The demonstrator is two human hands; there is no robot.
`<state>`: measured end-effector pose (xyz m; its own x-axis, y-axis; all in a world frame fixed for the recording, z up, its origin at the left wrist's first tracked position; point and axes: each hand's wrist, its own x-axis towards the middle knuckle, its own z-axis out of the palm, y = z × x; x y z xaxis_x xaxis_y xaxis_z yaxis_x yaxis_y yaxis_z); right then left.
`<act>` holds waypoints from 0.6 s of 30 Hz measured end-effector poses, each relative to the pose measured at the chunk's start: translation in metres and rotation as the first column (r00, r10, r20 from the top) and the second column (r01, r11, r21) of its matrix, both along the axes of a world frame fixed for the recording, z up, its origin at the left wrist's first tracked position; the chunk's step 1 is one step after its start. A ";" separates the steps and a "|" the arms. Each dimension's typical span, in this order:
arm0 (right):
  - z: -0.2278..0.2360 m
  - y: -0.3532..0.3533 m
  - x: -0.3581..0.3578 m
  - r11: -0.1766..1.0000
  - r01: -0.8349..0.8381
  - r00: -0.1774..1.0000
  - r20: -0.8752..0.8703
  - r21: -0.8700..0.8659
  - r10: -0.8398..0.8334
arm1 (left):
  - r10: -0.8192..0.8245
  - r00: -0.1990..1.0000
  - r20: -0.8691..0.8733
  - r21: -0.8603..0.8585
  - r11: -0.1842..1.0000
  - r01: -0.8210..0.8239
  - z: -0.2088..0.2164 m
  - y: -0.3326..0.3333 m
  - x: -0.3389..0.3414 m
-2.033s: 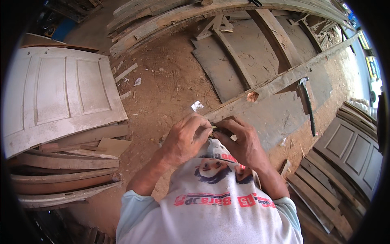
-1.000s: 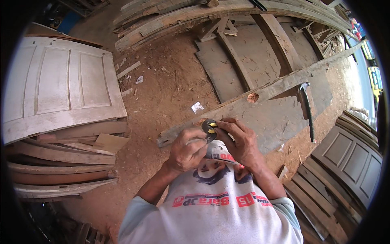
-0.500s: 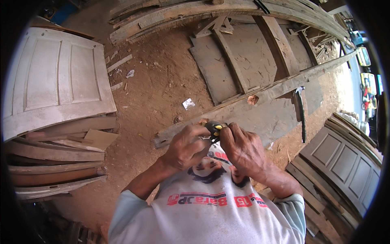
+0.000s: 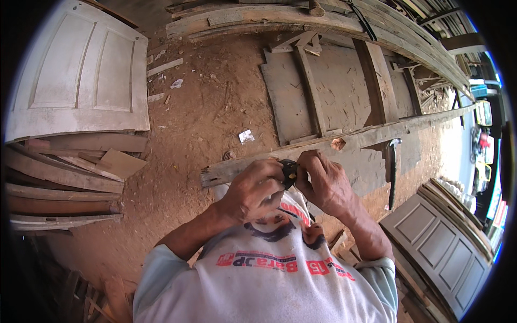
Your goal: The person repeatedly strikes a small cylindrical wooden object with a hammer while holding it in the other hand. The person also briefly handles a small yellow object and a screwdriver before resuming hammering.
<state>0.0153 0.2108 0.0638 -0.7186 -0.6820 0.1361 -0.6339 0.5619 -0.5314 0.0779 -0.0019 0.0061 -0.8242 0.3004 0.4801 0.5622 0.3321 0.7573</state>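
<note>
In front of my chest, both hands meet at a small, rounded black object with yellow parts (image 4: 290,171); its exact kind I cannot make out. My left hand (image 4: 254,188) is closed around its left side, fingers curled. My right hand (image 4: 328,183) is closed too, thumb and fingers pinched at its right edge, and whatever they grip there is hidden. Just beyond the hands lies a long weathered wooden beam (image 4: 242,164) with a rough hole in it. A hammer (image 4: 393,167) with a black handle hangs against the beam to the right.
A white panelled door (image 4: 81,70) leans at the left above stacked boards (image 4: 64,185). Another panelled door (image 4: 436,229) lies at the lower right. Long timbers (image 4: 258,17) run across the far side. Wood scraps and a bit of foil (image 4: 246,137) litter the dirt floor.
The view has shifted slightly. The black-and-yellow object has turned between my hands, showing less yellow, while both hands stay closed at it.
</note>
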 end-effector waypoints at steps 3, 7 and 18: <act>0.000 0.001 -0.006 0.991 0.109 0.962 0.258 -0.072 -0.087 | 0.038 0.995 0.093 0.087 0.995 -0.047 0.013 0.001 -0.001; -0.003 -0.001 -0.016 0.974 0.184 0.897 0.427 -0.129 -0.113 | 0.133 0.898 0.419 0.163 0.962 -0.218 0.030 0.008 -0.023; -0.019 0.001 0.000 0.967 0.140 0.966 0.244 -0.214 -0.086 | -0.034 0.891 0.452 -0.162 0.980 0.119 0.059 -0.002 -0.070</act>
<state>0.0149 0.2121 0.0447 -0.8191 -0.5650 0.0994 -0.4185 0.4700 -0.7772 0.0084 -0.0040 0.0650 -0.9087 0.4174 -0.0001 0.2095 0.4564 0.8648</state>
